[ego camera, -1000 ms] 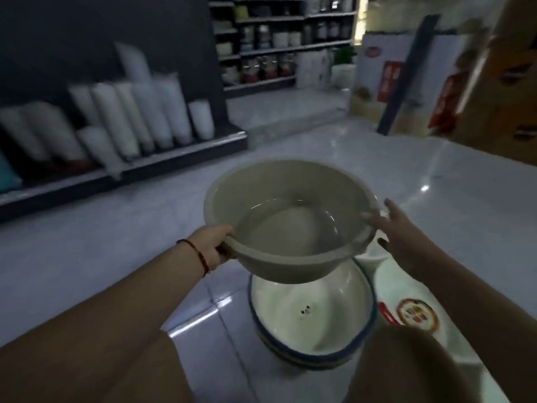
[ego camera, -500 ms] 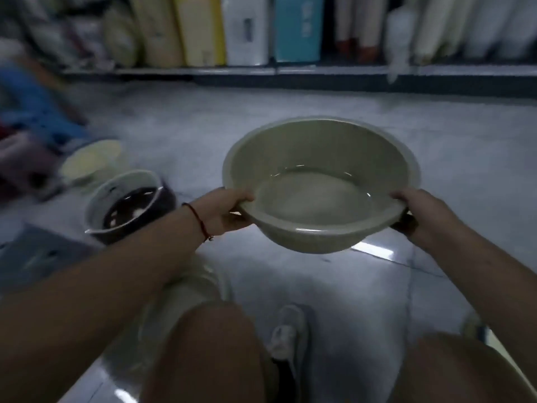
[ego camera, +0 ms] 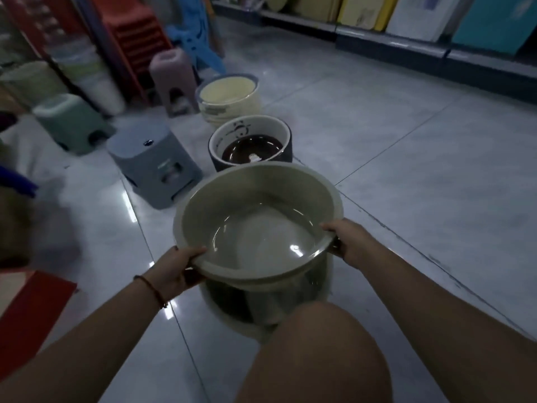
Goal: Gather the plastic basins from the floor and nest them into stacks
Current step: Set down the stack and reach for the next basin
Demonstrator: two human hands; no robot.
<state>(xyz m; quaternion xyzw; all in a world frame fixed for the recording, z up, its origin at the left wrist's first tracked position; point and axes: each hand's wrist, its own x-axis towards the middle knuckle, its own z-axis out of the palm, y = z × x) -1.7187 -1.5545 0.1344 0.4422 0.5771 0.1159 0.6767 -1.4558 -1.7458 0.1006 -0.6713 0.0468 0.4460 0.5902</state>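
I hold a grey-green plastic basin by its rim with both hands. My left hand grips the near-left rim and my right hand grips the right rim. The basin hangs just above a stack of basins standing on the floor, whose dark side shows beneath it. Beyond stand a dark basin stack with a white panda-print inside and a cream basin stack.
Plastic stools line the left: grey, green, mauve, with red stacked stools behind. A red box lies at the near left. My bare knee is below the basin. Shelving runs along the far right.
My view has swung left from another basin stack to this row of stacks. The held basin has come down over a floor stack; my right hand now grips its rim.
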